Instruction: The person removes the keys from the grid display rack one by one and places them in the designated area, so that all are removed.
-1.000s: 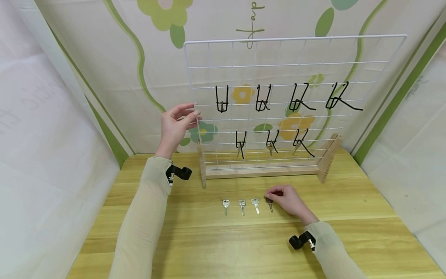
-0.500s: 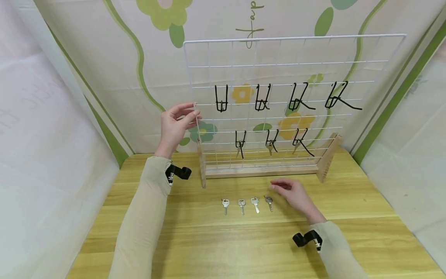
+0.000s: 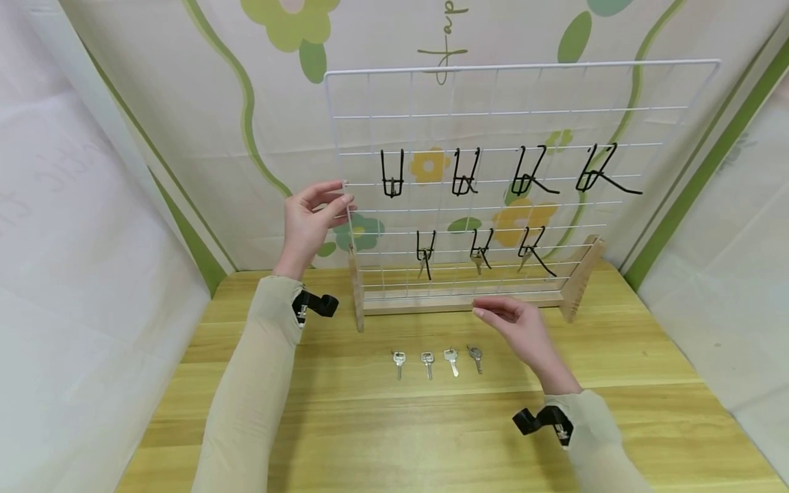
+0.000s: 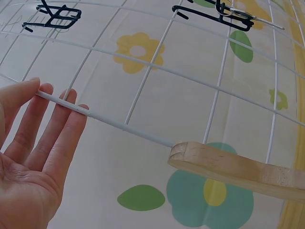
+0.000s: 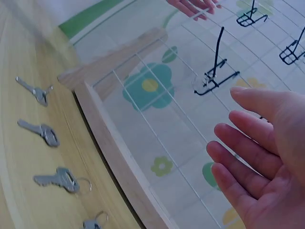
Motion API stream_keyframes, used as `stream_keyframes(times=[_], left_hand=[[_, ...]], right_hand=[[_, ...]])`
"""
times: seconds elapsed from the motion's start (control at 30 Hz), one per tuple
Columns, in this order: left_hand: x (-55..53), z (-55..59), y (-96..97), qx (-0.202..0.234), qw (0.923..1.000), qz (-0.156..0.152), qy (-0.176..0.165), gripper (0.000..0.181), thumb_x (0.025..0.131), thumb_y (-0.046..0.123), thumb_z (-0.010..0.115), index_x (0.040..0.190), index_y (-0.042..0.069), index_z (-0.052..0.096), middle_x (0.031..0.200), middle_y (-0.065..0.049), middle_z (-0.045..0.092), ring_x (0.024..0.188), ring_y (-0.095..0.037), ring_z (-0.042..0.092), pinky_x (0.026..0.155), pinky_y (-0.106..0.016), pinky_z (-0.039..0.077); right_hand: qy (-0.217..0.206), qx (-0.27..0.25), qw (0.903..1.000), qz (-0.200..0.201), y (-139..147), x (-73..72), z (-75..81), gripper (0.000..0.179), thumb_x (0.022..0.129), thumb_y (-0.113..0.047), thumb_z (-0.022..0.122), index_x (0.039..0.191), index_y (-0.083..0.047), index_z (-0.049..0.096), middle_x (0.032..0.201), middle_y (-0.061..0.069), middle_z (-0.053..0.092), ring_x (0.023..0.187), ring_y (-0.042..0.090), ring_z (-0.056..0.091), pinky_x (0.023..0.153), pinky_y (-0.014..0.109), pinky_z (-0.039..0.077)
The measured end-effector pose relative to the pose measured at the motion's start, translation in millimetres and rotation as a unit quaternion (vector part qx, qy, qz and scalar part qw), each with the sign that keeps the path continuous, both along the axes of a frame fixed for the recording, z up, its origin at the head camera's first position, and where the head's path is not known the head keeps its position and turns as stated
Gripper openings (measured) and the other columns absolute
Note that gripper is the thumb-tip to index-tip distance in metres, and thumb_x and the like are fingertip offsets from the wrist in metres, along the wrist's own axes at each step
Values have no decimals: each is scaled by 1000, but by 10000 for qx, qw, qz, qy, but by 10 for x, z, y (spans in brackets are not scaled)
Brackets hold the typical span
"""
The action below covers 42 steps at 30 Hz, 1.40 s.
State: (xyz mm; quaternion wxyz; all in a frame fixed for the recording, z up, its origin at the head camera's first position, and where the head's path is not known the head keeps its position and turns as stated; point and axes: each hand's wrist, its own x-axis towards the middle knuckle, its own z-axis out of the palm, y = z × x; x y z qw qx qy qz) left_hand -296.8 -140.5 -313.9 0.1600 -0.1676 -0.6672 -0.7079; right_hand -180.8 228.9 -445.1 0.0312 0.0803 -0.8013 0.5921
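My left hand (image 3: 308, 219) pinches the left edge of a white wire grid rack (image 3: 524, 66), thumb on one side and fingers on the other in the left wrist view. Palm up in the right wrist view, my right hand (image 3: 520, 332) holds nothing, its fingers loosely bent. In the head view it overlaps the front of the rack's wooden base (image 3: 425, 305). Several keys lie in a row on the table, among them a silver key (image 3: 399, 363) at the left and a darker key (image 3: 475, 357) at the right, nearest my right hand. Small rings show on some.
Several black hooks, one at the upper left (image 3: 392, 179), form an upper row on the grid. Below are three more, with a key (image 3: 478, 263) hanging at the middle hook. A floral cloth (image 3: 185, 123) rises behind the wooden table (image 3: 370, 438); white cloth flanks both sides.
My right hand has let go of the darker key, leaving it at the row's right end, and has moved up toward the rack. My left hand stays on the grid.
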Motion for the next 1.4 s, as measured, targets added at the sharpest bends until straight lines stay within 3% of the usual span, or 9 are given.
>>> stream_keyframes(times=[0.37,0.67,0.8,1.07,1.13,1.27,1.4], left_hand=[[1,11,-8,-19,9999,-13,-105,22,93,12,78,114,5,75,103,-15,73,91,-31,75,79,-35,63],[-6,1,-18,10,9999,-41,-106,20,93,12,78,112,4,75,104,-16,73,93,-38,73,79,-35,63],[-5,4,-16,22,10000,-52,-76,21,93,12,78,112,4,75,103,-15,74,89,-33,75,78,-36,63],[2,14,-9,124,9999,-85,-61,21,93,10,78,112,2,74,102,-13,74,85,-25,75,75,-35,63],[-1,11,-8,125,9999,-96,-52,21,93,11,78,113,3,75,103,-13,75,85,-26,75,75,-35,63],[-3,6,-7,97,9999,-108,-26,20,93,10,77,112,4,75,103,-13,75,86,-26,75,76,-36,63],[-5,-4,-7,72,9999,-127,-35,20,94,11,77,113,5,75,103,-13,75,87,-26,75,77,-36,63]], right_hand=[[63,-416,9985,350,-253,-103,20,31,96,-21,75,121,-2,72,121,13,70,107,17,68,93,25,56],[-62,-285,9994,194,-348,-179,37,36,96,-31,75,122,-6,73,121,9,71,108,18,68,92,24,56],[-27,-271,9995,151,-398,-224,59,39,95,-34,76,122,-7,73,119,7,72,106,20,68,91,24,56],[-162,-434,9988,156,-484,-283,87,39,93,-35,78,121,-8,74,119,6,72,106,20,68,95,43,57],[-180,-443,9988,131,-496,-292,88,40,93,-36,78,121,-8,74,119,6,72,107,19,68,95,42,56],[-251,-569,9981,49,-536,-317,111,43,93,-39,78,124,-10,73,123,5,70,111,19,66,94,27,55],[-190,-814,9965,-72,-590,-373,134,44,92,-36,79,126,-9,71,125,6,69,113,19,65,95,24,54]])
